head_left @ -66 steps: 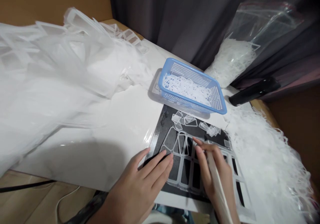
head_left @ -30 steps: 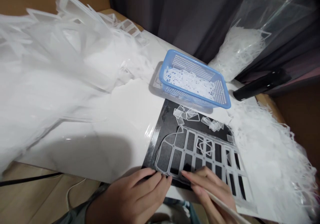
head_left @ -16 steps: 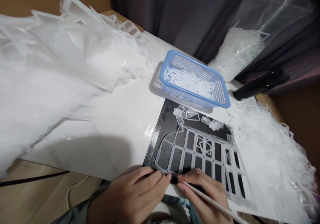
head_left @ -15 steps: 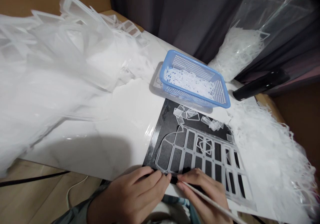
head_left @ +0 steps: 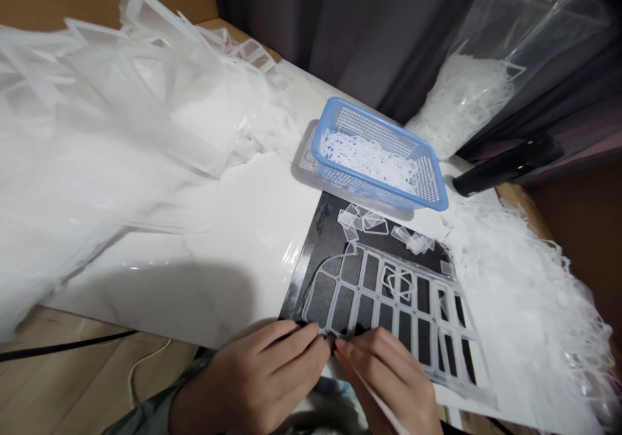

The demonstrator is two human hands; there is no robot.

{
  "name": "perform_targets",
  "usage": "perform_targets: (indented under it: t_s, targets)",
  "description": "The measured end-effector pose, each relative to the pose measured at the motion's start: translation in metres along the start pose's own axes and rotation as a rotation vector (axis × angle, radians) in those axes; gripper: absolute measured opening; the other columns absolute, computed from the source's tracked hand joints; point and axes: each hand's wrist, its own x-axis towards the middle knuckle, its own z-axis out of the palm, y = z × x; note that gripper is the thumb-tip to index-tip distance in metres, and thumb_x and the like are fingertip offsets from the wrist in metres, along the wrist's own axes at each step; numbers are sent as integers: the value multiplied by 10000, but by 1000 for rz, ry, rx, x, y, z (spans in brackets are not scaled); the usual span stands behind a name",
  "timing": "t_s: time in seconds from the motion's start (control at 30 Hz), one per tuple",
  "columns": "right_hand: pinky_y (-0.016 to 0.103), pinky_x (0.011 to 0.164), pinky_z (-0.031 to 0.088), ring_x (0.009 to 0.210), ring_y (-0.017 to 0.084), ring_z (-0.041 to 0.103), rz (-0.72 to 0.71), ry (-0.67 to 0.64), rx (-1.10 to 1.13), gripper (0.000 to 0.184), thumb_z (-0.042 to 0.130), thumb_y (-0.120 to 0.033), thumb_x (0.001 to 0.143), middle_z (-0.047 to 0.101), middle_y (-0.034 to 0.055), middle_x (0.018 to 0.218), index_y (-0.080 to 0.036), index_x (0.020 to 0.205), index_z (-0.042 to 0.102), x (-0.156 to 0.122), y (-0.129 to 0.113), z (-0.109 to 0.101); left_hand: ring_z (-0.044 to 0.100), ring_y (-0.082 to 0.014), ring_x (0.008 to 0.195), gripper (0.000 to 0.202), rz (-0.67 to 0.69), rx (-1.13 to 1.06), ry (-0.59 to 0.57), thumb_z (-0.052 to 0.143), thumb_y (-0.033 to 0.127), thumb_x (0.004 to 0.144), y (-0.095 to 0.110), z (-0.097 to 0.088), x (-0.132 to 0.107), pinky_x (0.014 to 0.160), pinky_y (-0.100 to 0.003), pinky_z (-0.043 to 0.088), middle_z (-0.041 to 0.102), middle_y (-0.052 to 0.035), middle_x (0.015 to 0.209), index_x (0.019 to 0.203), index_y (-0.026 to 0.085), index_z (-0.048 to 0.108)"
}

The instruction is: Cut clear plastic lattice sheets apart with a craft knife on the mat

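Observation:
A translucent plastic sheet (head_left: 358, 289) with rows of rectangular openings lies on a black mat (head_left: 304, 273). My left hand (head_left: 262, 373) is closed at the sheet's near left edge, fingers curled together and pinching there. Close beside it, my right hand (head_left: 391, 380) is closed too, its fingertips almost touching the left ones. A thin white strip (head_left: 380, 401) runs from the right fingers down toward the bottom of the view. The fingers hide where strip and sheet edge meet. Small clear rectangular frames (head_left: 374, 222) lie loose beyond the sheet, and a few rest on it.
A blue basket (head_left: 379, 120) behind the mat holds white plastic scraps. Translucent sheets (head_left: 146, 117) pile high on the left. White strip scraps (head_left: 529, 318) heap on the right. Behind stand a clear bag (head_left: 466, 98) of white pieces and a black cylinder (head_left: 500, 169).
My right hand has shifted a little left, bringing its fingertips closer to my left hand. The white strip has swung steeper with it. My left hand has barely moved.

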Motion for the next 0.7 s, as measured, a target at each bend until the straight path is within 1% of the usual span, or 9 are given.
perform_targets:
  t_s: [0.1,0.17,0.23,0.3,0.37,0.43,0.5,0.6,0.7]
  targets:
    - [297,579,524,667,185,643,-5,11,-93,209,553,-93,966,696,82,813,-160,1116,682,-7,1,0,643,-189,1046,368,-2,-11,-20,365,117,1024,2,0,-3,883,-319,495,732,-56,1096,1051,112,732]
    - [306,623,537,728,197,664,28,71,-152,283,586,-55,936,700,86,870,-176,1175,676,-10,5,-3,638,-199,1094,363,-5,-12,-49,372,117,1021,3,1,-5,887,-319,504,721,-64,1152,1095,108,727]
    - [307,693,548,798,203,685,100,199,-281,286,640,-61,916,702,82,938,-207,1155,695,-10,12,-8,637,-204,1111,352,0,-13,-69,389,120,1020,2,1,-8,860,-316,515,714,-62,1180,1106,111,730]
    - [321,792,547,867,211,702,180,355,-451,206,694,-113,907,714,76,1006,-220,1081,719,-8,21,-15,643,-199,1100,342,12,-14,-66,400,120,1022,2,1,-8,830,-310,521,718,-51,1173,1096,116,735]
    - [349,867,538,918,229,713,255,488,-539,112,711,-178,915,732,80,1050,-203,1024,723,-4,32,-25,647,-188,1085,357,18,-13,-58,384,115,1031,1,2,-8,816,-304,522,726,-33,1156,1086,120,737]
    - [364,873,541,927,248,723,327,584,-541,83,706,-232,928,751,89,1029,-176,988,718,-4,43,-34,650,-186,1071,367,10,-16,-47,374,117,1037,1,2,-6,809,-306,523,733,-21,1142,1071,122,739]
    - [346,811,548,868,251,732,408,659,-542,134,721,-292,921,761,86,956,-163,960,722,-6,52,-43,652,-190,1067,345,2,-13,-49,394,124,1034,2,1,-5,803,-313,527,733,-24,1145,1071,117,737]
    - [326,798,548,841,243,733,513,654,-453,192,754,-347,891,762,74,930,-167,955,733,-13,55,-49,653,-196,1063,305,8,-2,-60,437,165,1035,2,-1,-4,789,-321,530,731,-27,1154,1071,120,736]
    - [295,832,555,885,219,730,516,513,-238,132,740,-314,901,761,50,957,-194,954,731,-14,45,-46,654,-192,1048,326,8,8,-68,418,192,1051,2,-1,-3,786,-321,524,731,-26,1146,1062,129,737]
